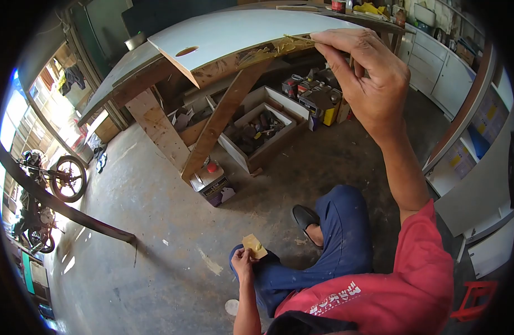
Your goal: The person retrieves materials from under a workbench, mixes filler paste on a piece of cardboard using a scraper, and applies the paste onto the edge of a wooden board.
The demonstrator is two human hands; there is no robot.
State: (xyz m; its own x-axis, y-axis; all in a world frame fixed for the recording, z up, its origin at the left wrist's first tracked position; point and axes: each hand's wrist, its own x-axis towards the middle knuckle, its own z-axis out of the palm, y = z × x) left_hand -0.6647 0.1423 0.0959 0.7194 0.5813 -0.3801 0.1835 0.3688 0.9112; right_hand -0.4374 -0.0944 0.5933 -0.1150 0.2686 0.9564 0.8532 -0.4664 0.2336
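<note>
My right hand [374,75] is raised to the near edge of a white-topped board [240,36]. Its thumb and fingers pinch a thin strip [299,38] seen nearly edge-on, which touches that edge. Yellowish paste [262,54] is smeared unevenly along the board's brown edge. Low, by my knee, my left hand [243,263] is closed on a small tan card [254,245] with a dab of yellow-green paste on it. Near the board's left end is an oval hole [186,51].
The board lies on a wooden workbench [142,84] with slanted legs. Under it are a box of tools [262,131], several cans and a glue tin [212,181]. A curved dark bar [73,215] crosses on the left, before a motorcycle [67,178]. White cabinets [441,70] stand right.
</note>
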